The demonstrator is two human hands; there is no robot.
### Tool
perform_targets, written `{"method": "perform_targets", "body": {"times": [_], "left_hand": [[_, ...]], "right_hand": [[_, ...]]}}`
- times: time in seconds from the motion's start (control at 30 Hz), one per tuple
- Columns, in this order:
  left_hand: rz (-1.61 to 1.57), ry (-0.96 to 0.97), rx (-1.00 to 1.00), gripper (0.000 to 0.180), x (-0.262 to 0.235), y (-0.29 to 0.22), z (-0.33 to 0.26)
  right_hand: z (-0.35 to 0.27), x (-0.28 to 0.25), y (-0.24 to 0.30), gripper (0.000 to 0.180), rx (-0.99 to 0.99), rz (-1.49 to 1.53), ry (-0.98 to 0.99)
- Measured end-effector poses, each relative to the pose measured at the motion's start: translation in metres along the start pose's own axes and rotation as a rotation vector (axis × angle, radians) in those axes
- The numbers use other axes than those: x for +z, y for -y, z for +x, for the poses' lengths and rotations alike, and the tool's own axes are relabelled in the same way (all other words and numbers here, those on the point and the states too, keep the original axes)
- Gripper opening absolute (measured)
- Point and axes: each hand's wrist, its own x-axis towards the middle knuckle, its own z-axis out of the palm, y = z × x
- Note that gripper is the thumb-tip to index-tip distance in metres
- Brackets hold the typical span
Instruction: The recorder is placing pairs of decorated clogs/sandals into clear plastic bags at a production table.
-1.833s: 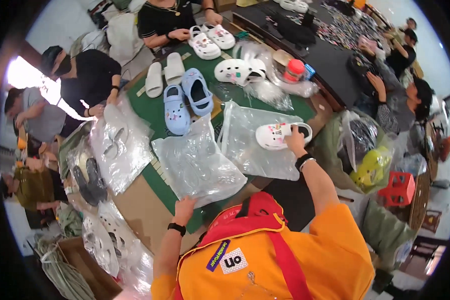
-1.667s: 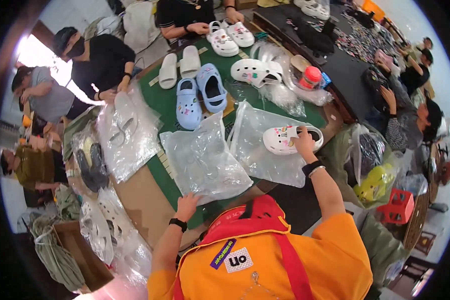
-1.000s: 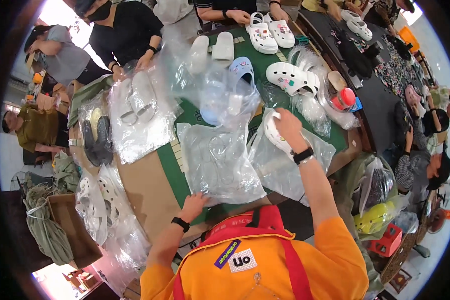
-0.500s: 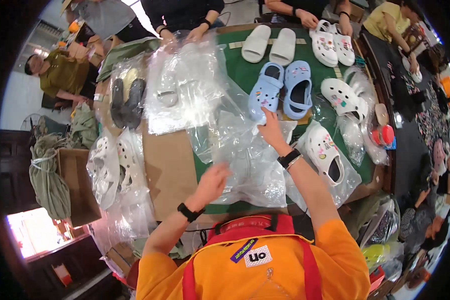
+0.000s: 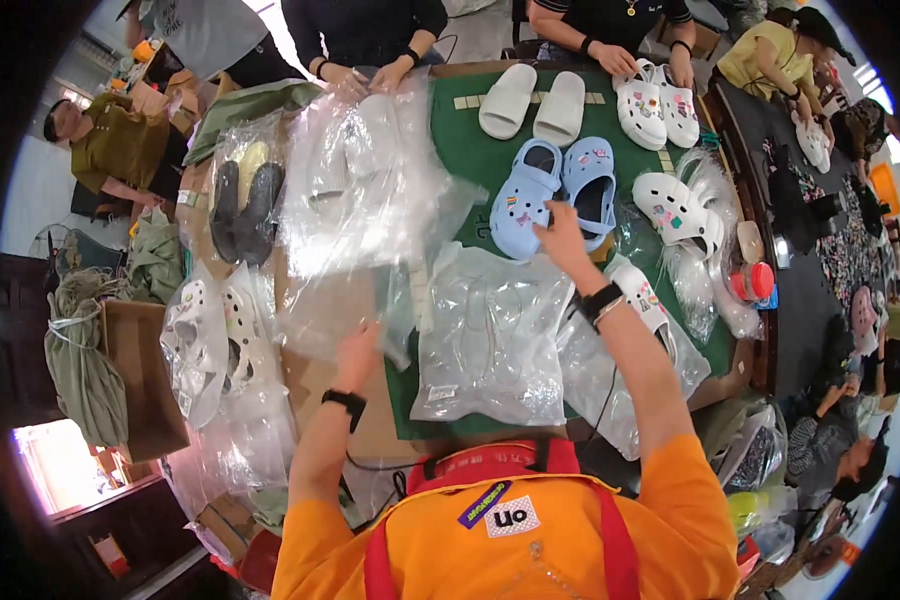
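A pair of light blue clogs (image 5: 528,212) with small charms lies side by side on the green mat. My right hand (image 5: 564,238) grips the near inner side of the left clog, its fingers between the two shoes. To the left, my left hand (image 5: 359,355) is closed at the near edge of a large clear plastic bag (image 5: 335,310), its fingertips partly lost against the film. Just nearer than the clogs, a sealed clear bag (image 5: 490,345) with a pale pair of shoes lies flat. Beside my right wrist, a white clog (image 5: 638,290) rests on plastic.
White slides (image 5: 508,102) lie at the far side. A co-worker's hands hold white clogs (image 5: 642,112) at far right; another's hands (image 5: 390,78) are on the clear bags. White clogs (image 5: 678,210) and a red-lidded jar (image 5: 752,281) sit right. Bagged dark slippers (image 5: 245,210) lie left.
My left hand has moved left, to the edge of the large clear bag. The blue clogs have shifted slightly nearer and closer together under my right hand. The sealed bag now shows flatter.
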Motion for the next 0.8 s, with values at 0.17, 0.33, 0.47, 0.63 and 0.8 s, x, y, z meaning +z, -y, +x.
{"method": "perform_targets", "body": {"times": [0.17,0.33,0.47,0.63,0.8], "left_hand": [[-0.266,0.054,-0.379,0.04,0.052,0.084,-0.071],[-0.471,-0.113,-0.598,0.049,0.081,0.114,-0.083],[-1.147,-0.305,-0.657,0.056,0.093,0.103,-0.056],[-0.413,-0.098,-0.416,0.062,0.139,0.156,-0.056],[-0.414,0.124,-0.309,0.072,0.057,0.1,-0.06]], "right_hand": [[0.037,-0.025,0.006,0.062,0.235,-0.377,0.092],[0.055,-0.018,0.008,0.08,0.548,-0.326,0.3],[0.06,-0.021,0.01,0.081,0.517,-0.301,0.333],[0.093,-0.011,-0.037,0.08,0.259,0.262,0.492],[0.085,-0.013,-0.077,0.062,0.187,0.288,0.598]]}}
